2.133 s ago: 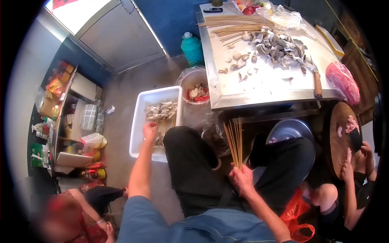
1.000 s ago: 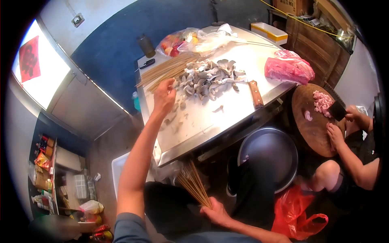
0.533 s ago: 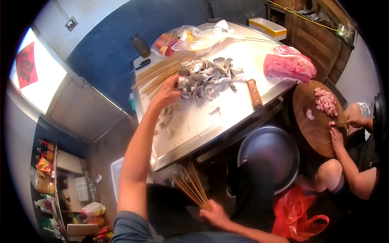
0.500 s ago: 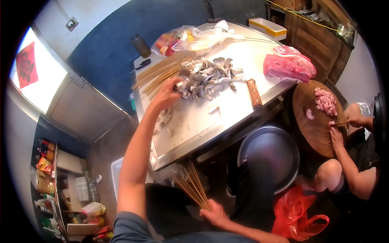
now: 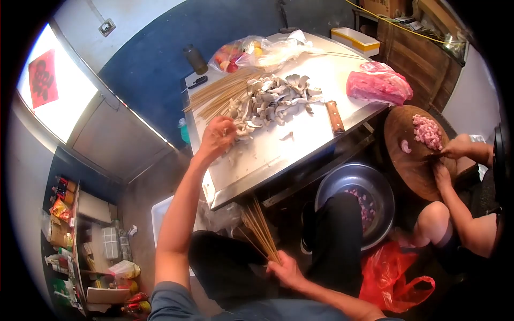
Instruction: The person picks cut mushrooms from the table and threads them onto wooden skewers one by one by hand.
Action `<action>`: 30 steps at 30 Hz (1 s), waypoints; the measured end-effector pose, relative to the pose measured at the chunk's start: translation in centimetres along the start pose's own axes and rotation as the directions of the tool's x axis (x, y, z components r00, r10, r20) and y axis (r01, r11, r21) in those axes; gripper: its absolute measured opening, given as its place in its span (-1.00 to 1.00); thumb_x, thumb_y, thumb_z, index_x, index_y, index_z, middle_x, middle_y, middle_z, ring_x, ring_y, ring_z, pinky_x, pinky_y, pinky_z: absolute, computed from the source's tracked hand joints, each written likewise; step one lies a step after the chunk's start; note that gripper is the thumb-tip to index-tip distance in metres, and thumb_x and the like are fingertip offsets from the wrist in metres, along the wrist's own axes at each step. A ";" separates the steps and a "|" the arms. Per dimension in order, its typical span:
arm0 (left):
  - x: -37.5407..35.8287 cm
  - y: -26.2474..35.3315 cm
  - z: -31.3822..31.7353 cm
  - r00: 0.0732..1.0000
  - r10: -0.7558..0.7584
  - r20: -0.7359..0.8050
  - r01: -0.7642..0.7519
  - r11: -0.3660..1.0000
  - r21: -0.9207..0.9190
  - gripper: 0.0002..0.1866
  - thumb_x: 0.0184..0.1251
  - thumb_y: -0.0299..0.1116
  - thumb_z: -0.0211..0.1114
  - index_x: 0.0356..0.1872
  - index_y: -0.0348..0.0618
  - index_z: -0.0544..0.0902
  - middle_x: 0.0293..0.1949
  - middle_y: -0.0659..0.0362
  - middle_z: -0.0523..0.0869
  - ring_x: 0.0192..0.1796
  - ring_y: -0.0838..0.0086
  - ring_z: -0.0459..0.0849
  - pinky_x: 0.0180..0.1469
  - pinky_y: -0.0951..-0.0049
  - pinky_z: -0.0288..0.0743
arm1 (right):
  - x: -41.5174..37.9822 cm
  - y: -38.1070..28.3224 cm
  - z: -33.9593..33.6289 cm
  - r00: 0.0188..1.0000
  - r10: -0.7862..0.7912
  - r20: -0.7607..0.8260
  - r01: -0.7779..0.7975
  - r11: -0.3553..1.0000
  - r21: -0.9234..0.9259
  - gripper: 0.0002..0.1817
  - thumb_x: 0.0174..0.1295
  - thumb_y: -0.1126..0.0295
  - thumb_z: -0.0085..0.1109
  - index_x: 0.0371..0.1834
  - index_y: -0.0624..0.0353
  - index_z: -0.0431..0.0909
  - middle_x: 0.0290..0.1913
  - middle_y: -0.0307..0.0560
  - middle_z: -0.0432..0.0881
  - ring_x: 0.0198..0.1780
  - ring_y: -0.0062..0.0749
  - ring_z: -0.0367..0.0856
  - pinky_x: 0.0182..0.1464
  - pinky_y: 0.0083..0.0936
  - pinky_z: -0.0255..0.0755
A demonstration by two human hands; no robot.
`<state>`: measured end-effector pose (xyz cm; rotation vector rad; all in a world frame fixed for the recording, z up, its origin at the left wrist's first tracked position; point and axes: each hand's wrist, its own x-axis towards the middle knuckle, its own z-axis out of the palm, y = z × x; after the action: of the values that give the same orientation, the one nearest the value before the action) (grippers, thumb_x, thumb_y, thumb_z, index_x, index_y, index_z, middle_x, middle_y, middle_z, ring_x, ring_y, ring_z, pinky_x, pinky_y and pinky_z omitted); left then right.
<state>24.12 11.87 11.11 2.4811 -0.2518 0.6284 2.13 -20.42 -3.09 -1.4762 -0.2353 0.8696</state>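
Note:
My left hand (image 5: 218,137) is at the near left edge of a pile of grey oyster mushrooms (image 5: 276,101) on the table. Its fingers are curled together at the mushrooms, and what they pinch, if anything, is hidden. Low in front of my lap, my right hand (image 5: 287,271) is closed around a bundle of thin bamboo skewers (image 5: 260,227) that fans out upward. More loose skewers (image 5: 214,96) lie on the table behind the pile. A knife with a wooden handle (image 5: 335,116) rests to the right of the mushrooms.
A metal-edged table (image 5: 267,168) stands before me, with a slab of raw meat (image 5: 377,84) and a plastic bag (image 5: 233,53). Below are a metal basin (image 5: 342,179) holding meat pieces and a red bag (image 5: 393,283). Another person's hands (image 5: 452,152) work at a round chopping board (image 5: 401,166).
My left hand has moved down and slightly left along the pile's near edge. My right hand still holds the skewers. The view has shifted a little, and meat pieces now show in the basin.

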 end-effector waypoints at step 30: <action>-2.4 2.4 -1.1 0.963 -0.180 -0.199 0.168 0.983 -0.072 -0.94 0.25 -0.52 0.22 -0.31 -0.30 0.57 -0.47 0.08 0.64 -0.48 0.49 0.64 -0.43 0.50 0.46 | 0.0 0.2 0.0 0.999 0.004 0.040 -0.009 0.989 0.147 -0.81 0.26 0.38 0.09 -0.14 0.24 0.49 -0.43 -0.18 0.63 -0.39 -0.60 0.56 -0.35 -0.67 0.41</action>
<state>20.82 10.59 11.88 2.3329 0.0283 0.7837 2.02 -20.48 -3.27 -1.3241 -0.1912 0.9029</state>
